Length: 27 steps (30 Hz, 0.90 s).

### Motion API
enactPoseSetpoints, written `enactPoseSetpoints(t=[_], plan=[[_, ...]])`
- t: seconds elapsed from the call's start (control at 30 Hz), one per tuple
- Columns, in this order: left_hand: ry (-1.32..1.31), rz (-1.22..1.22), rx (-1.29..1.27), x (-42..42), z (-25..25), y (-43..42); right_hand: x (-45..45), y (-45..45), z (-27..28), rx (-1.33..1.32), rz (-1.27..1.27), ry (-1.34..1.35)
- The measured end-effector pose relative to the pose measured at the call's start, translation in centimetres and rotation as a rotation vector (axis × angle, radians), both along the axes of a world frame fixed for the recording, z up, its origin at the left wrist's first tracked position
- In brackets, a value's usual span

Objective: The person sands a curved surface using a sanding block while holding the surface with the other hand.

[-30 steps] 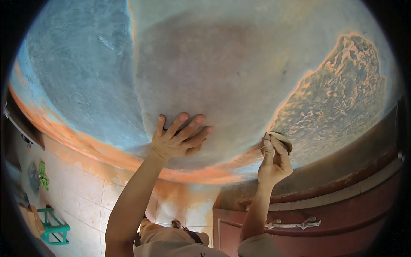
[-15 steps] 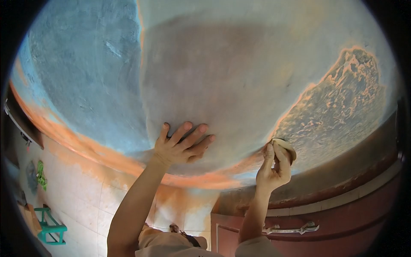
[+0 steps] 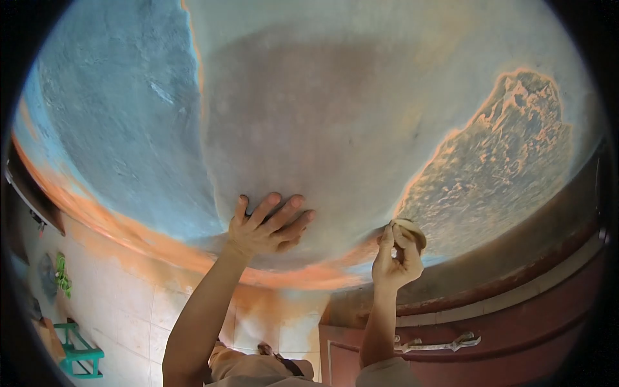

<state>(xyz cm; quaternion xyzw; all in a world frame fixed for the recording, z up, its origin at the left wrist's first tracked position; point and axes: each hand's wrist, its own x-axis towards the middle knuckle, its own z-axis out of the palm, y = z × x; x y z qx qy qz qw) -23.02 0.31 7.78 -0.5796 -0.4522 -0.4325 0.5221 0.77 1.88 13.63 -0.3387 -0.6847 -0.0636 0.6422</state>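
A large curved painted surface [image 3: 290, 122] fills most of the view, blue-grey on the left and grey in the middle. My left hand [image 3: 267, 226] rests on its lower middle, fingers spread, holding nothing. Farther right, my right hand [image 3: 398, 255] pinches a thin, round beige pad [image 3: 410, 233] between thumb and fingers. The pad is at the lower left tip of a rough, textured patch [image 3: 493, 155] edged in orange. Whether the pad presses on the surface is hard to tell.
An orange rim band [image 3: 303, 277] runs along the surface's lower edge. A tiled floor [image 3: 122, 309] lies below, with a green stool [image 3: 80, 351] and a green bundle [image 3: 62, 276] at left. A dark red cabinet [image 3: 516, 348] with a pale handle [image 3: 438, 344] stands at lower right.
My right hand and the pad have moved slightly left and down. The painted surface appears shifted a little to the left in the view. My left hand keeps its spread pose.
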Motion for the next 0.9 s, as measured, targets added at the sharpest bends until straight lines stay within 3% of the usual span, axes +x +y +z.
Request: enactPoseSetpoints(t=[0.07, 0.2, 0.33, 0.37, 0.47, 0.5, 0.63, 0.9], plan=[[-0.002, 0.000, -0.022, -0.1, 0.1, -0.5, -0.5, -0.2, 0.3, -0.027, -0.014, 0.075], [0.000, 0.003, -0.022, 0.0, -0.5, 0.0, 0.6, -0.3, -0.2, -0.033, -0.025, -0.055], [-0.013, -0.014, -0.075, 0.0, -0.8, -0.9, -1.0, -0.4, 2.2, 0.024, -0.055, 0.050], [-0.007, -0.018, -0.068, -0.1, -1.1, -0.8, -0.7, -0.7, 2.7, 0.122, -0.126, -0.151], [0.002, -0.006, -0.041, -0.1, -0.5, 0.4, 1.1, -0.1, 0.2, 0.091, -0.051, -0.171], [0.001, -0.012, -0.058, 0.0, -0.7, -0.1, 0.2, -0.4, 1.1, 0.126, -0.158, -0.187], [-0.012, -0.003, -0.015, 0.0, -0.2, -0.1, -0.2, -0.5, 1.1, 0.160, -0.150, -0.226], [-0.003, -0.024, 0.011, -0.3, -0.4, -0.2, -1.0, -0.8, 2.0, 0.180, -0.140, -0.158]])
